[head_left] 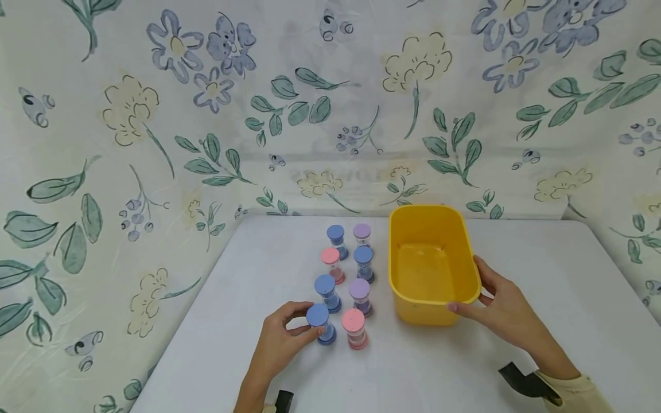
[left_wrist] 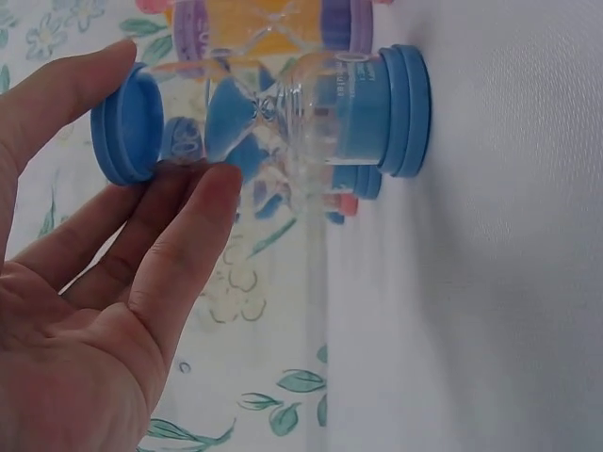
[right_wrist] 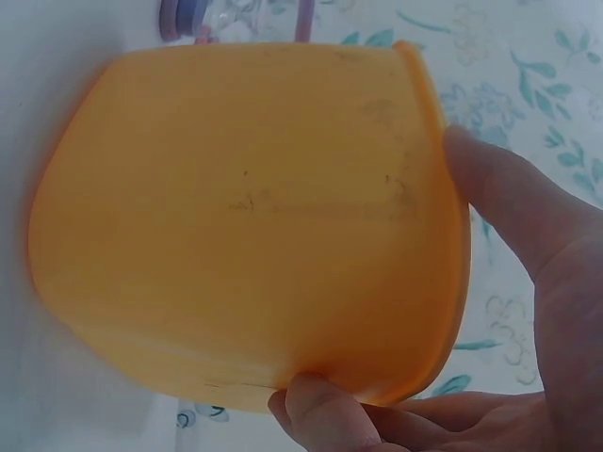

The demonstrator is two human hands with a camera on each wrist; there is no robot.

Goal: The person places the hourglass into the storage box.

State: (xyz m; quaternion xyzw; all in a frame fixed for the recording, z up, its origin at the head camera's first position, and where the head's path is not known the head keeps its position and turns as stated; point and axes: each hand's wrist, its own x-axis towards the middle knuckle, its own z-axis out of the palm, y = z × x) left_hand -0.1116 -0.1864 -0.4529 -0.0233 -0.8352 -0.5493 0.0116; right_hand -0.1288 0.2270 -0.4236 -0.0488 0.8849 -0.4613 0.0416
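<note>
At the near end of the left row stands a blue-capped sand timer [head_left: 318, 315]. My left hand [head_left: 283, 338] pinches it near its top cap, with thumb and fingers on opposite sides. In the left wrist view, the timer's blue base [left_wrist: 405, 111] meets the white table and blue sand shows through the clear body. My right hand [head_left: 508, 312] holds a yellow plastic bin [head_left: 403, 312] at its near right corner. The thumb lies on the front rim and the fingers on the right side. Inside, the bin shows only its bare floor.
More sand timers stand upright in two rows left of the bin, among them a pink one [head_left: 353, 321], a purple one [head_left: 359, 289] and a blue one [head_left: 335, 234]. A flower-printed cloth [head_left: 320, 189] rises behind the white table [head_left: 248, 258].
</note>
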